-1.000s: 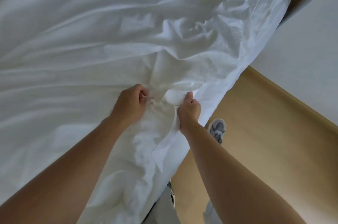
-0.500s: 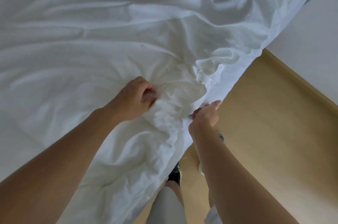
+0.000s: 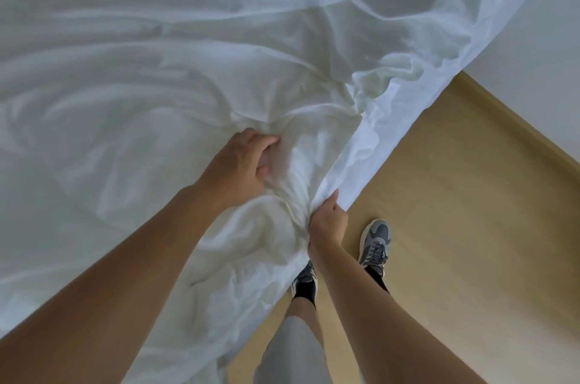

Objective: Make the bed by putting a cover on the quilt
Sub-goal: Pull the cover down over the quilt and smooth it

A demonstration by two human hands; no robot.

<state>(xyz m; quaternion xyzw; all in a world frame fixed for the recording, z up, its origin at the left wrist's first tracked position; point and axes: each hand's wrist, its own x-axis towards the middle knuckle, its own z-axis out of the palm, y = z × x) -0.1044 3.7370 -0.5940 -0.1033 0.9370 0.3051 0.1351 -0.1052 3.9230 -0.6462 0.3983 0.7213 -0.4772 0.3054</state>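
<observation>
**Cover hem being drawn over the quilt at the bed's near edge**

The left hand [image 3: 241,164] is clenched round a thick bunch of white fabric, judged to be the quilt [image 3: 314,157]. Just beside it, the thin hem of the cover [image 3: 386,138] is pinched in the right hand [image 3: 328,220], right at the edge of the bed [image 3: 238,330]. The two layers cannot be cleanly told apart. The hem is best pulled outward while the bunch is pinned, so the filling is not dragged along. Slack folds are spread toward the bed's far side. Open floor [image 3: 455,226] is offered on the right for a step back, though a white wall [image 3: 533,54] runs near. The shoes [image 3: 375,245] are planted just beside the hanging edge, which should not be trodden on.
</observation>
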